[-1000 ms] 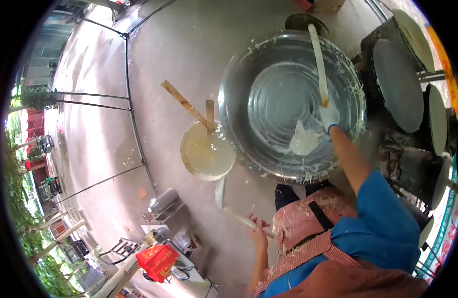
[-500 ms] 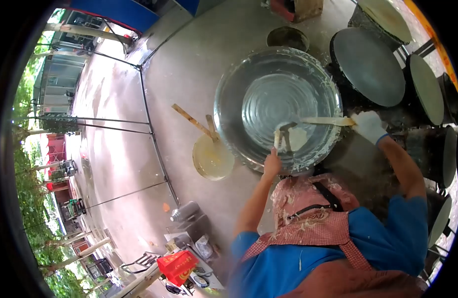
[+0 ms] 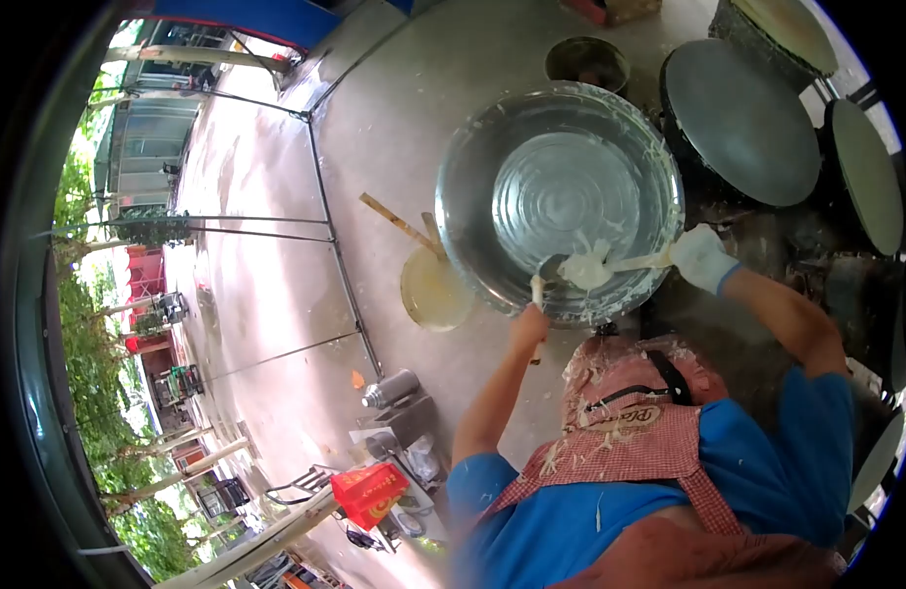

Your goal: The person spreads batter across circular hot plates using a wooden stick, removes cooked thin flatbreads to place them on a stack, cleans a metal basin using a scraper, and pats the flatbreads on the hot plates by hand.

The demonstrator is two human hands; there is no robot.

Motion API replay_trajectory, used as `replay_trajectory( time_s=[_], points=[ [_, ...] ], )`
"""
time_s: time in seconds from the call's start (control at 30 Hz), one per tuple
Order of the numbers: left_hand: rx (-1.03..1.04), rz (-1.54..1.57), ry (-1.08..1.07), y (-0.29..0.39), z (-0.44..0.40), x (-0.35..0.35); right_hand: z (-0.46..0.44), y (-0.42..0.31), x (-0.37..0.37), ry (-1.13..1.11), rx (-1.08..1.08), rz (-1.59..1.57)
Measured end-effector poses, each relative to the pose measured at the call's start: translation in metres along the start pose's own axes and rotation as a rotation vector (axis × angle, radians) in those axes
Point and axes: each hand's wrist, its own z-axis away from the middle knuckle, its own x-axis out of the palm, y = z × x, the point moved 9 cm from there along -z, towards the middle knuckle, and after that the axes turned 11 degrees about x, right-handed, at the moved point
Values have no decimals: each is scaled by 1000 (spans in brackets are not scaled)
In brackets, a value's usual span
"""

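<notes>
A wide metal basin (image 3: 472, 196) stands in front of my body, with batter smeared on its rim. My bare left hand (image 3: 531, 329) grips the light handle of a ladle (image 3: 551, 267), its head inside the basin near the front wall. In a white glove with a blue cuff, my right hand (image 3: 704, 259) is closed on a pale wooden stick (image 3: 641, 261) reaching over the basin's right side. Pale sticky batter (image 3: 585, 271) clings around the stick's end, next to the ladle head.
Left of the basin is a bucket of pale liquid (image 3: 435, 292) with wooden sticks (image 3: 399, 223). Round griddles (image 3: 742, 123) stand at the right. Behind the basin is a dark pot (image 3: 587, 65). A red bag (image 3: 369, 493) and a metal flask (image 3: 391, 389) are lower left.
My left hand has come from beside the apron to the basin, bringing the ladle. My right hand has moved out past the basin's right rim, and the stick now points left.
</notes>
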Motion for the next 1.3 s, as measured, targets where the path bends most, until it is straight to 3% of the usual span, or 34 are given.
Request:
replay_trajectory(
  time_s=[0.1,0.17,0.23,0.3,0.33,0.47,0.57,0.67,0.73,0.77,0.8,0.9,0.93,1.03,1.13,1.3],
  points=[
    [-28,169,-126,21,-3,37,-4,-14,19,-36,127,-71],
    [-35,282,-257,9,-25,81,8,-10,6,54,147,-245],
    [-74,528,-313,8,-29,90,25,3,-10,163,142,-457],
    [-153,916,-292,24,-8,68,36,21,-9,133,199,-463],
    [-59,851,-239,34,1,50,43,30,-8,150,202,-497],
    [-71,596,-12,16,7,35,36,22,12,52,287,-363],
    [-218,550,-28,3,-4,58,13,-7,27,1,330,-301],
    [-335,936,-301,-66,-64,130,15,-20,5,71,256,-323],
    [-396,1146,-412,-65,-70,125,22,0,-4,177,268,-403],
    [-430,1251,-472,-63,-69,119,29,14,-5,109,309,-419],
    [-176,1108,-211,33,-10,46,38,26,-13,169,328,-442],
    [-115,768,67,19,-20,41,32,31,19,153,413,-433],
    [-186,697,92,20,-20,45,20,28,37,123,449,-418],
    [-132,770,143,39,-20,76,17,12,42,167,427,-501],
    [-201,865,80,62,-15,99,29,-4,41,76,424,-609],
    [-404,1488,-348,28,-32,151,67,3,49,41,435,-693]
  ],
)
